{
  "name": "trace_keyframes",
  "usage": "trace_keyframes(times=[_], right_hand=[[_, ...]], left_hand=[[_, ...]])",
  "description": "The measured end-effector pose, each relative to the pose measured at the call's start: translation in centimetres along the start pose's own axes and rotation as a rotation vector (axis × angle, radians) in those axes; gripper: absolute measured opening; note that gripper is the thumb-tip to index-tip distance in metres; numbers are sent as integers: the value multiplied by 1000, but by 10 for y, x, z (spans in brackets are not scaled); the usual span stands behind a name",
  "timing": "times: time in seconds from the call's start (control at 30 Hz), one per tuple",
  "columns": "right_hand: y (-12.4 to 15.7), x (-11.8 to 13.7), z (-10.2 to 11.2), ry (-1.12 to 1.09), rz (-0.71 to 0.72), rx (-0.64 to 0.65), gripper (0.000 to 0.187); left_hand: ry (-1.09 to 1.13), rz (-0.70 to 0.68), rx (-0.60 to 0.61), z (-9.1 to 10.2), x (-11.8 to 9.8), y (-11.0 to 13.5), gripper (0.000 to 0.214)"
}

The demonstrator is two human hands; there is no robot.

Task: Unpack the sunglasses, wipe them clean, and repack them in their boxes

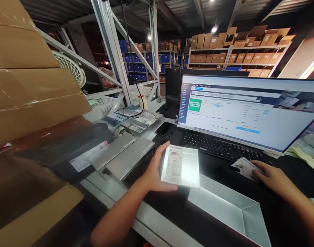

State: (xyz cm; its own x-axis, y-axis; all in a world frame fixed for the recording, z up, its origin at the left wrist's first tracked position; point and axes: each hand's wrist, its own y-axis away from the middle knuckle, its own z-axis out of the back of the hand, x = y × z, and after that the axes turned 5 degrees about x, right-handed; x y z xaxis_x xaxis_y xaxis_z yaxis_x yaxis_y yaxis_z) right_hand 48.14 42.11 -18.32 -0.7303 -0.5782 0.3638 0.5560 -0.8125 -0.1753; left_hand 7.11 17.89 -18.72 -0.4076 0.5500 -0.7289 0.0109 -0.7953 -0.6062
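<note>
My left hand grips a flat white box printed "Wakening" by its left edge, holding it tilted above the black desk mat. My right hand rests on the desk at the right. Its fingers lie on a small white printed card or packet just in front of the black keyboard. A shallow white tray sits on the desk below and to the right of the box.
A wide monitor with a white web page stands behind the keyboard. Grey flat boxes and metal trays lie at the left, a black phone beside them. Brown cartons stack at far left. Warehouse shelves fill the background.
</note>
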Motion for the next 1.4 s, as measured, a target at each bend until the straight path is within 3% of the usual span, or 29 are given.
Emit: trace_keyframes(times=[0.13, 0.23, 0.33, 0.4, 0.57, 0.7, 0.87, 1.0, 1.13, 1.2, 1.3, 1.4], right_hand=[[13, 33, 26, 33, -268, -304, 46], [27, 66, 39, -327, -323, -393, 49], [41, 98, 35, -665, -318, -322, 43], [49, 113, 23, -716, -303, -215, 43], [60, 127, -8, -384, -27, -141, 34], [62, 135, -17, -210, 187, -71, 29], [60, 146, -12, -160, 204, 51, 30], [60, 140, 8, -62, 135, -12, 25], [62, 111, 33, 36, 21, -54, 31], [58, 88, 36, 123, 56, 30, 46], [46, 53, 24, 152, 145, 267, 72], [34, 32, 7, 82, 110, 415, 80]], left_hand=[[-21, -17, 22, 0, -2, 2, 125], [-7, -17, 28, 0, -3, 1, 123], [0, -14, 26, 0, -4, 0, 123], [3, -4, 22, 0, -5, -1, 123], [-21, 20, 2, 1, -4, -1, 123], [-46, 26, 12, 3, -4, -1, 123], [-106, 8, -18, 4, -7, -4, 119], [-187, 23, -69, 7, -7, -8, 117], [-197, 6, -80, 7, -10, -9, 116], [-175, -19, -78, 7, -11, -9, 114], [-152, -55, -79, 7, -10, -10, 114], [-144, -39, -94, 8, -8, -10, 116]])
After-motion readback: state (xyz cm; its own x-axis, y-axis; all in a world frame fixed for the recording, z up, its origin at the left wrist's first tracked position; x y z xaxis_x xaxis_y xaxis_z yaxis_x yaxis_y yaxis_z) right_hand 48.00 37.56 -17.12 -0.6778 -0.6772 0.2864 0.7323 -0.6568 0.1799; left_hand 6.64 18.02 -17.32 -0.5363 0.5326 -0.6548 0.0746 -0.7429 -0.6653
